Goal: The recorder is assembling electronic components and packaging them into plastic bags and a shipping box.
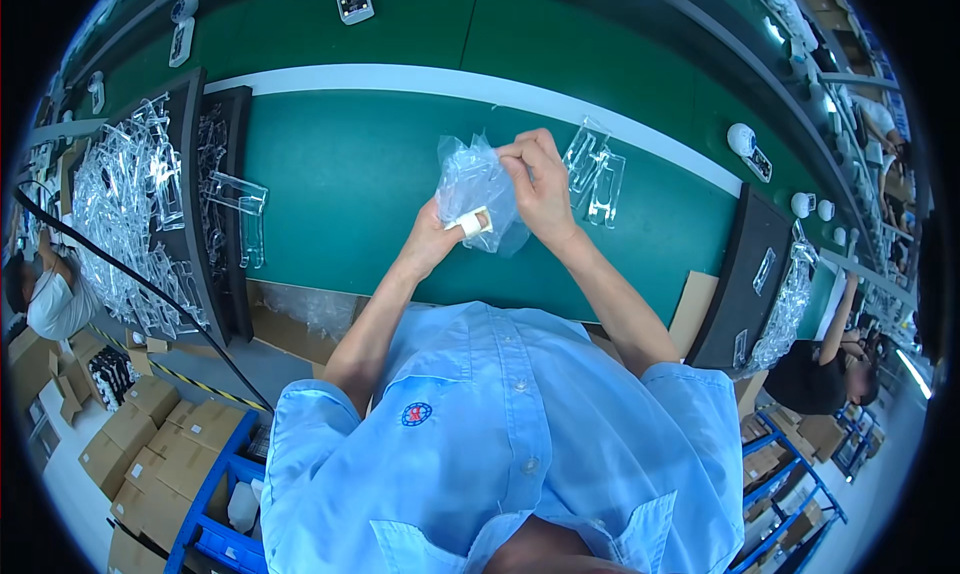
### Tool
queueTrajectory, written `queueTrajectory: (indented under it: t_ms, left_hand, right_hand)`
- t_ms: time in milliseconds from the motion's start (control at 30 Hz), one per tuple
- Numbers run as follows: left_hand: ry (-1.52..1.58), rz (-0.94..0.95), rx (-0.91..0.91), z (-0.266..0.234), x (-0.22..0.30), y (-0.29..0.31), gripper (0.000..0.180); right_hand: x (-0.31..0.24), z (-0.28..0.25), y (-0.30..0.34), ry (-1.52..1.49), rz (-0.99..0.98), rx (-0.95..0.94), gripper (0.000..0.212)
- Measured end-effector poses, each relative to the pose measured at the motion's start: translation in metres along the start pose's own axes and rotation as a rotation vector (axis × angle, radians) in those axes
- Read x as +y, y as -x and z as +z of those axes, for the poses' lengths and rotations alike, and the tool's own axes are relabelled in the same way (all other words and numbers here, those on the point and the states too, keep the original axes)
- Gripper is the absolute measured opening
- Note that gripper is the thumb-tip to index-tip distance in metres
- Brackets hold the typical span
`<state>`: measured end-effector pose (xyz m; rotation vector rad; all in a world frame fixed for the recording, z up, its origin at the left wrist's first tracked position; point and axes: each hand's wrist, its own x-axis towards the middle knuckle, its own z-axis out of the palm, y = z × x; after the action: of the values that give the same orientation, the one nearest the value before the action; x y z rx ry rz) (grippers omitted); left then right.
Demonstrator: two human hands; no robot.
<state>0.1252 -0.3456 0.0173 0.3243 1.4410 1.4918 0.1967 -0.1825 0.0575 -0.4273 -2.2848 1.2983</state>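
A crumpled clear plastic bag [466,179] is held up between my hands over the green work surface. My left hand [432,238] grips its lower left side, the thumb laid across the film; a white wrap circles that thumb. At the upper right edge, the fingers of my right hand [541,186] pinch the film. Whether anything is inside the bag I cannot make out. Just right of my right hand, several clear plastic frames [605,186] lie on the green mat [350,174].
A dark tray [200,224] heaped with clear plastic frames [130,214] stands at the left, more frames over its edge. Another dark tray [735,284] is at the right. White round-headed devices [741,140] sit on the green conveyor [600,34]. Cardboard boxes [180,454] stand lower left; people work at both sides.
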Motion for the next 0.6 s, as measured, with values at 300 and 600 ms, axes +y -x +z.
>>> queueTrajectory:
  t_ms: [300,600]
  left_hand:
    - [-0.088,0.494,0.216,-0.003,0.032,-0.006,0.054]
    - [-0.851,0.912,0.227,-0.008,0.098,-0.017,0.017]
  right_hand:
    - [-0.017,-0.020,-0.010,0.170,-0.333,0.005,0.011]
    - [-0.038,-0.036,-0.036,0.264,-0.599,-0.197,0.022]
